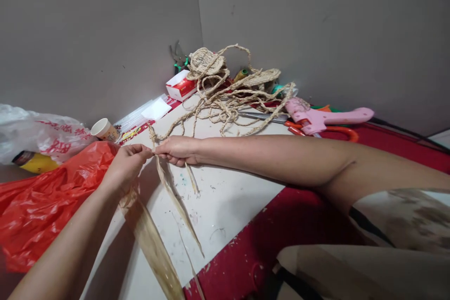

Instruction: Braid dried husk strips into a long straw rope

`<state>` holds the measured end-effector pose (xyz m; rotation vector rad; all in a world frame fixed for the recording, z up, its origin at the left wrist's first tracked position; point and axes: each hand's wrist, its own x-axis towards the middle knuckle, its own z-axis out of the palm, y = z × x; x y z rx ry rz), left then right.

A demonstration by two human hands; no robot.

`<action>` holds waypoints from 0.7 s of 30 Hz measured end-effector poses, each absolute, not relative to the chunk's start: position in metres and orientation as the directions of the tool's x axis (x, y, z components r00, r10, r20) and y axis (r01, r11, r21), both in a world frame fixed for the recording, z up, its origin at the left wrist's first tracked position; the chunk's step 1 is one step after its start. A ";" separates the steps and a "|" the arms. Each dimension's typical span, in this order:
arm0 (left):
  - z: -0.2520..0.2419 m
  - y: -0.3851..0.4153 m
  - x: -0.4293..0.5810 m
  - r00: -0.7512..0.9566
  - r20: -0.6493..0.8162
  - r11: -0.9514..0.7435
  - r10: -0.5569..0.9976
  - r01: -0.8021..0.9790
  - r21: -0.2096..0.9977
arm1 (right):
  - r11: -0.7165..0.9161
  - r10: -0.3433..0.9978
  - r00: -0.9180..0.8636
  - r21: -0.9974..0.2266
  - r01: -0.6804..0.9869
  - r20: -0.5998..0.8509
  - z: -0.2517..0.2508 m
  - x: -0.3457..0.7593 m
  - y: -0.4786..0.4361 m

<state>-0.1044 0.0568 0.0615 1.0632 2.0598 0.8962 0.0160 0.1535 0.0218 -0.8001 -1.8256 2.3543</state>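
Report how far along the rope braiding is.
Done: a long braided rope lies heaped by the wall, with coiled mats. In hand: left hand and right hand pinch the braid's end. Left: loose husk strips hang unbraided.

1. Pale tan is seen on the straw strips and the braided cord.
2. Bright red is shown by the plastic bag.
3. Pink is seen on the glue gun.
4. The bench is white, paint-flecked, edged in red.

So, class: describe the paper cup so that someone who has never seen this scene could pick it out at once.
Start at the big red plastic bag on the left. Just past its top edge, near the grey wall, the paper cup lies tipped on its side. It is the only cup there, with its white inside facing the camera.
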 end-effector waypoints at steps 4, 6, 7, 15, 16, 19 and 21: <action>0.067 0.057 -0.095 -0.463 -0.205 0.454 0.863 0.528 0.717 | -0.373 0.289 -0.880 -0.891 0.260 -0.378 0.023 0.015 0.155; 0.070 0.056 -0.087 -0.481 -0.175 0.466 0.859 0.593 0.657 | -0.443 0.261 -0.888 -0.865 0.237 -0.378 0.025 0.015 0.154; 0.071 0.056 -0.083 -0.493 -0.158 0.473 0.856 0.623 0.623 | -0.474 0.256 -0.891 -0.852 0.222 -0.375 0.026 0.015 0.153; 0.068 0.059 -0.067 -0.455 0.060 0.421 0.889 0.860 0.288 | -0.478 0.297 -0.899 -0.865 0.152 -0.323 0.035 0.020 0.150; 0.066 0.058 -0.066 -0.441 0.079 0.407 0.894 0.873 0.268 | -0.461 0.299 -0.899 -0.873 0.158 -0.320 0.036 0.020 0.149; 0.062 0.055 -0.062 -0.444 0.051 0.409 0.894 0.858 0.312 | -0.405 0.318 -0.881 -0.891 0.207 -0.349 0.036 0.021 0.149; 0.063 0.051 -0.058 -0.459 -0.019 0.423 0.888 0.801 0.424 | -0.376 0.343 -0.863 -0.896 0.236 -0.371 0.036 0.021 0.148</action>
